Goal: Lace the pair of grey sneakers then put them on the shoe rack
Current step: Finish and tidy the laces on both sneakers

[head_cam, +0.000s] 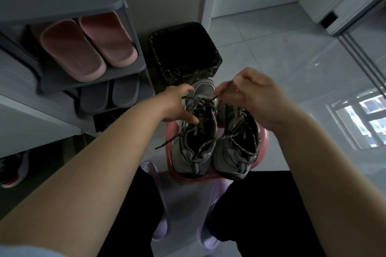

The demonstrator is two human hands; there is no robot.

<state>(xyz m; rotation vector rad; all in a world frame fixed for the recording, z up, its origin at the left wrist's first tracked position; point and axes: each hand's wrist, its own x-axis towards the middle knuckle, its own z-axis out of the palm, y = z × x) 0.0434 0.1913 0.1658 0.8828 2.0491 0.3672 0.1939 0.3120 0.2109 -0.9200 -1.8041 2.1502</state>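
Fingertips (224, 87) of the right hand (257, 98) are pinched on a dark speckled lace (211, 99), which is drawn taut and slanting from the eyelets of the left sneaker (196, 129) up toward that hand. The left hand (177, 104) is laid against the outer side of the same shoe, its fingers curled around the upper near the laces in a steadying grip. Both grey sneakers are set side by side on a pink stool (262, 134), the right sneaker (236, 142) just beside and touching its partner. Their long axes run away from the person: the heels are turned toward the wearer of the camera and the toes are pointed at a black-lined bin (183, 52) standing on the floor beyond. A loose lace end (167, 142) is trailed over the left shoe's outer side. The shoe rack (129, 69) is seen at the left, with pink slippers (87, 46) on an upper shelf and grey slippers (108, 96) on the shelf below. Black trousers and lilac slippers (160, 227) are visible at the lower edge, on pale floor tiles (271, 52).
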